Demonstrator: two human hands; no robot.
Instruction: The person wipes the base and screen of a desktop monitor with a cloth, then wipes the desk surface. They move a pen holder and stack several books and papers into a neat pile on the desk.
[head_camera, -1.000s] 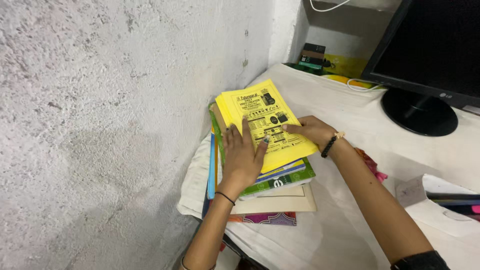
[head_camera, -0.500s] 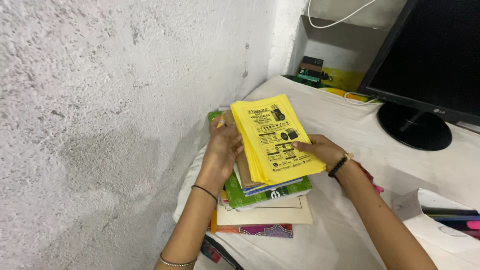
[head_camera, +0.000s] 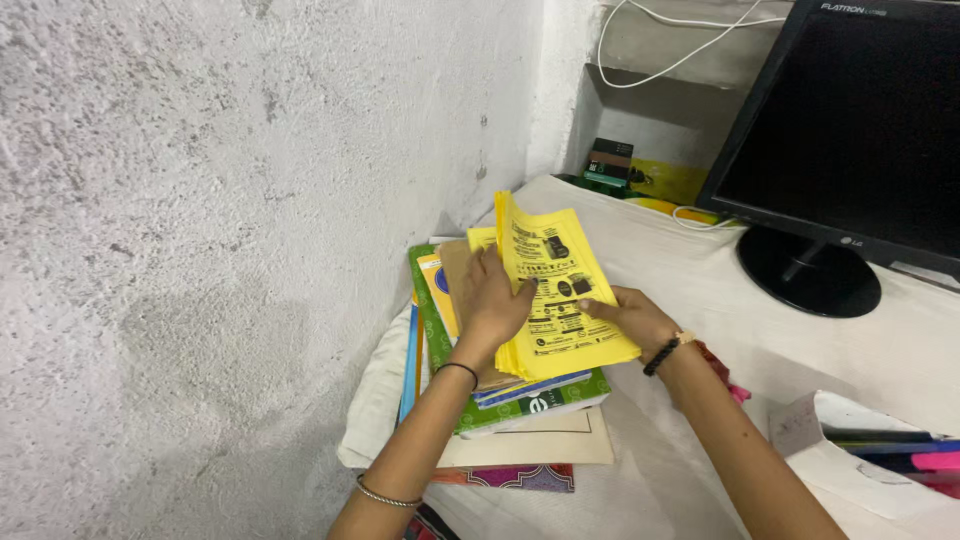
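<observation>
Whereas the yellow leaflet bundle (head_camera: 555, 300) had lain flat a second earlier, both hands now gripped it tilted up above the book stack (head_camera: 500, 400): left hand (head_camera: 492, 305) on its left edge, right hand (head_camera: 625, 318) beneath its near-right corner.

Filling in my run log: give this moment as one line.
left hand: lifting yellow flyers | right hand: gripping flyers' edge | flyers: atop book stack
</observation>
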